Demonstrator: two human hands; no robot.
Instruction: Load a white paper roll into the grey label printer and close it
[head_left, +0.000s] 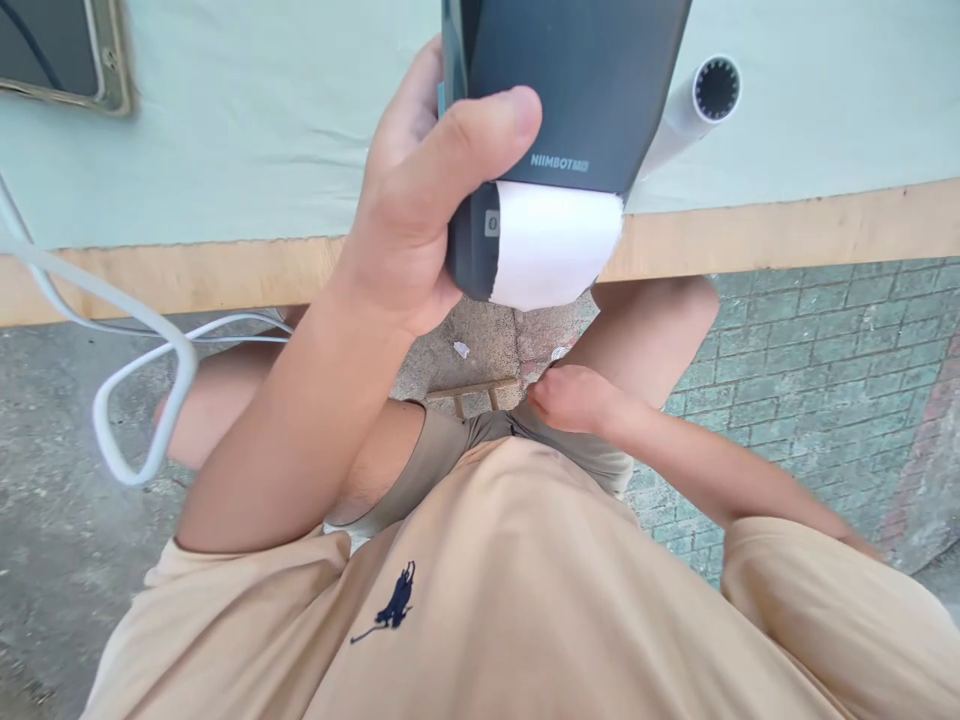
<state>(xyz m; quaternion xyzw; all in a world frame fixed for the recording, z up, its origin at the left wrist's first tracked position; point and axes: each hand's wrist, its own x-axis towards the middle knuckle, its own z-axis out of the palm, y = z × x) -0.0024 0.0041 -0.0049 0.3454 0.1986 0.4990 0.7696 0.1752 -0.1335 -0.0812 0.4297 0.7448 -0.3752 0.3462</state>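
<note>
My left hand [420, 190] grips a dark label printer [570, 90] marked NIIMBOT, with the thumb across its top face. The printer is held up over the table's front edge. White paper [559, 245] covers the printer's near end, between its dark sides. Down by my thigh, my right hand [574, 397] is closed, its fingers curled in; whether anything is inside them is hidden.
A white tube [694, 105] with a dark hollow end lies right of the printer on the pale green table cover [262, 130]. A phone-like device [52, 50] is at the upper left. White cable [142, 390] loops over the wooden table edge [787, 225].
</note>
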